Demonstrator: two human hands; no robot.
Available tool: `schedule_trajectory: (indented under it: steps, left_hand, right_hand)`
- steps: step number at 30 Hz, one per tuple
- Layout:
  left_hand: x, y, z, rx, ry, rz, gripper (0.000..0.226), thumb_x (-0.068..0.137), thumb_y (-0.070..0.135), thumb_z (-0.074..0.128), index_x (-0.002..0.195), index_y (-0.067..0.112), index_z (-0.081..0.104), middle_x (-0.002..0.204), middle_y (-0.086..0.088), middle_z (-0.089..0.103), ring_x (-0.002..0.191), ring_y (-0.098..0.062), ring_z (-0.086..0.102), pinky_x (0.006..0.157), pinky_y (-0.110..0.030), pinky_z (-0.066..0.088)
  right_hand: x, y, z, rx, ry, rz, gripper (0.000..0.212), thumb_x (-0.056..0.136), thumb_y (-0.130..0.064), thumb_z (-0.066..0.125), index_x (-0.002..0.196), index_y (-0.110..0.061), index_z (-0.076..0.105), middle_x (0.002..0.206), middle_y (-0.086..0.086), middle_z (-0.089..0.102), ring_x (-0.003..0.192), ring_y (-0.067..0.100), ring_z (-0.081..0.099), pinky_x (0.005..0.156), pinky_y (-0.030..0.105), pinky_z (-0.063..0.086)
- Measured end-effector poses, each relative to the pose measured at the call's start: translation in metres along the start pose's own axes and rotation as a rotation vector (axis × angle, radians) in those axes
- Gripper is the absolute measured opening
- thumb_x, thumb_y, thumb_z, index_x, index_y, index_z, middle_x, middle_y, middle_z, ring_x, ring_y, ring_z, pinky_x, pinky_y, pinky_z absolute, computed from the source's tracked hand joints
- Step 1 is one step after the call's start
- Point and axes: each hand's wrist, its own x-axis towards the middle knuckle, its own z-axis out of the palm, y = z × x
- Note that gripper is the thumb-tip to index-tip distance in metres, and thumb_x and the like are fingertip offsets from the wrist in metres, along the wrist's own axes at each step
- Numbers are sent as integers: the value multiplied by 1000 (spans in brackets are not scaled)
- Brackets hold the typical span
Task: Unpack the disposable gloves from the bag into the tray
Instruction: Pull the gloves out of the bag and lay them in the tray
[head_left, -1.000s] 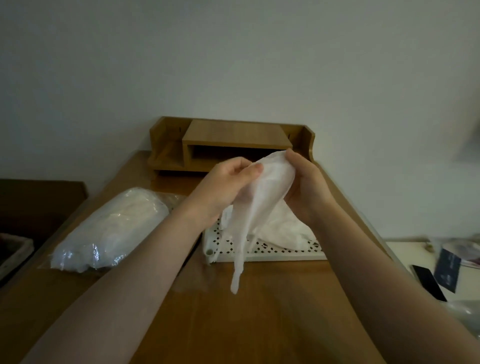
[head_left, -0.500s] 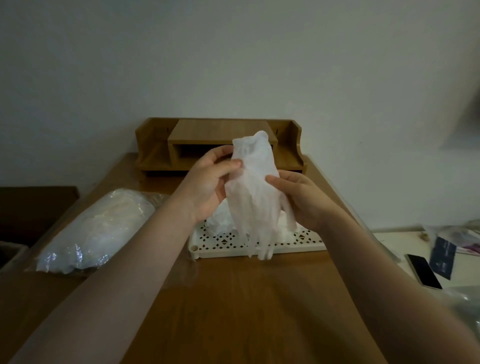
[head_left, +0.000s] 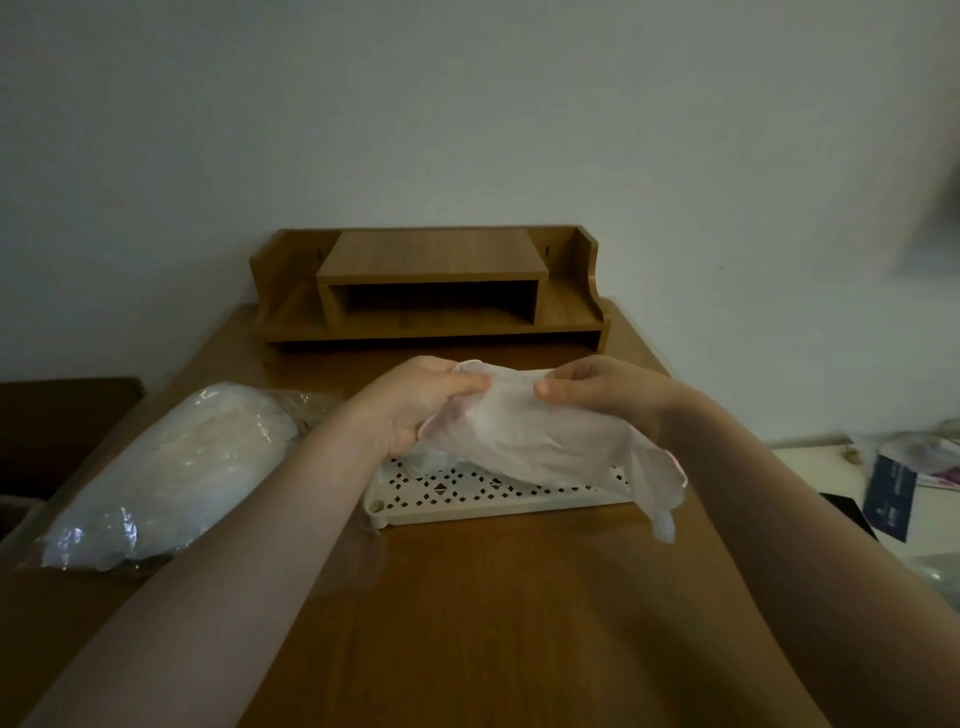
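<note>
A thin translucent white glove (head_left: 530, 441) is stretched sideways between my two hands, just above the white perforated tray (head_left: 467, 506). My left hand (head_left: 415, 405) pinches its cuff end at the left. My right hand (head_left: 608, 392) pinches the same edge a little to the right. The glove's fingers droop past the tray's right front corner. More white gloves lie in the tray beneath, mostly hidden. The clear plastic bag (head_left: 171, 473), stuffed with gloves, lies on the wooden desk (head_left: 493, 613) to the left of my left forearm.
A wooden desk organiser (head_left: 431, 286) stands at the back against the wall. To the right, off the desk, a white surface holds a dark phone (head_left: 847, 512), a dark card (head_left: 891, 499) and plastic wrapping. A dark piece of furniture sits at the far left.
The glove hung upright between my hands in front of the organiser; now both hands have come down and turned it flat over the tray. The view has tilted downward a little.
</note>
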Motion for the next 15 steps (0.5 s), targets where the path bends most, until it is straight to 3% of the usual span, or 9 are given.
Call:
schedule_trajectory:
  steps: [4,7,11,13,15]
  left_hand:
    - [9,-2,-2,10,28,106,21,91,27,59,105,14,68,100,-5,72,94,-22,69,83,-36,54]
    - [19,-1,-8,13,73,173,18,93,26,57,103,16,68,100,-2,72,93,-19,68,82,-33,53]
    - [38,-1,-17,-37,88,215,19,95,22,53,104,13,68,101,-5,72,94,-19,68,82,-33,54]
    - [48,-1,-19,-49,124,221,19,95,22,53,103,14,68,103,-6,71,98,-22,67,87,-35,53]
    - [60,0,-20,19,185,238,18,96,25,51,100,18,67,103,-4,70,99,-21,65,89,-37,51]
  right_hand:
    - [7,17,-24,95,-222,116,43,65,-38,84,93,-7,71,94,12,70,83,23,70,67,31,58]
    - [10,37,-42,316,-248,48,58,66,-31,84,112,-2,64,104,16,69,87,27,70,69,35,59]
    - [19,51,-61,533,-85,-8,65,61,-31,87,113,-2,62,100,14,70,85,26,70,68,35,59]
    - [25,47,-66,539,12,32,47,77,-27,74,115,-2,60,100,14,70,83,26,70,66,35,58]
    - [34,41,-67,317,223,31,27,89,-24,62,109,-6,63,99,13,69,81,24,70,66,33,57]
